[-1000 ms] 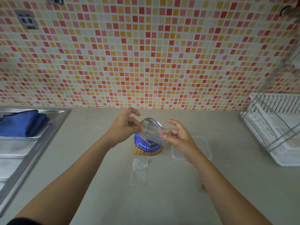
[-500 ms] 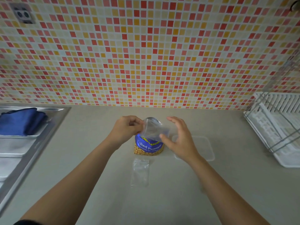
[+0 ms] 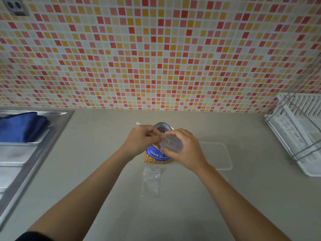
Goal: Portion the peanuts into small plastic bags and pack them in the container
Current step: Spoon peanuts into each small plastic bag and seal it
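Note:
A blue bag of salted peanuts (image 3: 157, 156) stands upright on the beige counter, its silver mouth open at the top. In front of that mouth, both hands hold a small clear plastic bag (image 3: 171, 144). My left hand (image 3: 140, 141) pinches its left edge. My right hand (image 3: 184, 148) curls round its right side. Another small clear bag (image 3: 150, 182) lies flat on the counter just in front of the peanut bag. A clear plastic container (image 3: 218, 158) sits to the right, partly behind my right hand.
A steel sink drainboard (image 3: 26, 159) runs along the left with a folded blue cloth (image 3: 21, 126) on it. A white dish rack (image 3: 298, 131) stands at the right edge. The mosaic tile wall (image 3: 156, 58) rises close behind the peanut bag.
My right hand has moved left and closed round the small bag it was only touching with spread fingers. Both hands now sit closer together over the peanut bag's mouth.

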